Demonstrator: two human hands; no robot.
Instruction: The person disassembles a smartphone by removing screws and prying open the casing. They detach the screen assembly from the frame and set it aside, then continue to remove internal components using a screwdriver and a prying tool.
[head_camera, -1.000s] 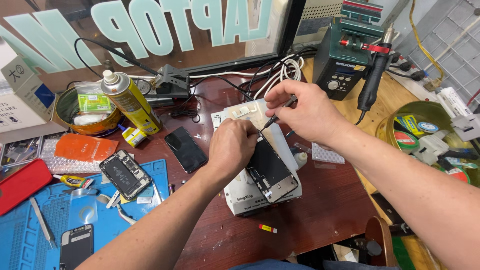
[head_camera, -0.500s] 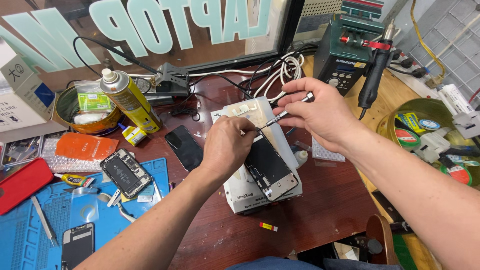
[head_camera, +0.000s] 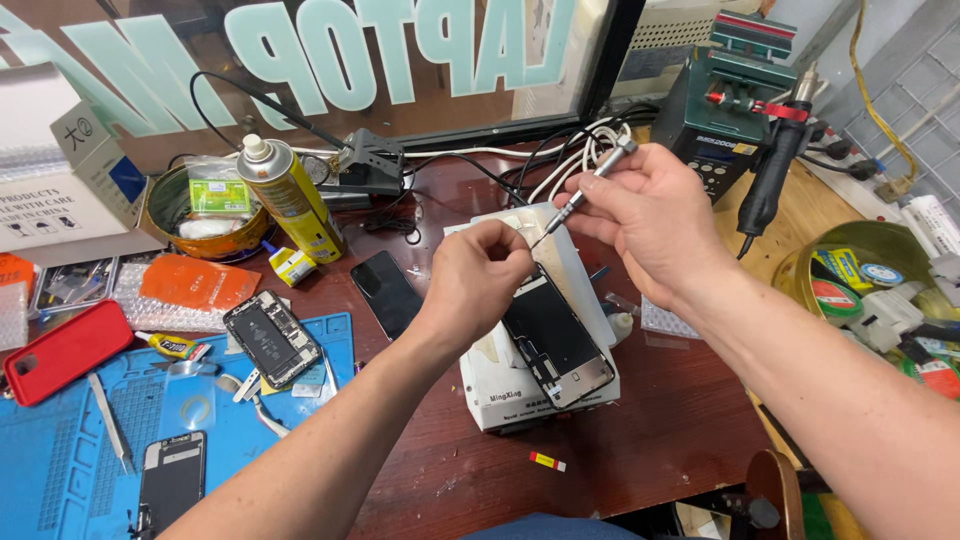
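A dark phone screen (head_camera: 556, 335) lies on a white box-shaped device (head_camera: 590, 290) at the middle of the desk. My left hand (head_camera: 478, 280) hovers over the screen's upper end with fingers pinched together; what it pinches is too small to tell. My right hand (head_camera: 645, 215) holds a thin silver screwdriver (head_camera: 578, 200) slanted down and left, its tip close to my left fingertips.
A yellow spray can (head_camera: 285, 195), a round tin (head_camera: 195, 210), a black phone (head_camera: 388, 292), an opened phone body (head_camera: 270, 338) on a blue mat (head_camera: 70, 430), a red case (head_camera: 62, 350), and a soldering station (head_camera: 730, 110) with its handpiece (head_camera: 778, 175) surround the work.
My right hand has lifted and moved right, away from the screen, carrying the screwdriver. My left hand has stayed near the screen's top, fingers pinched.
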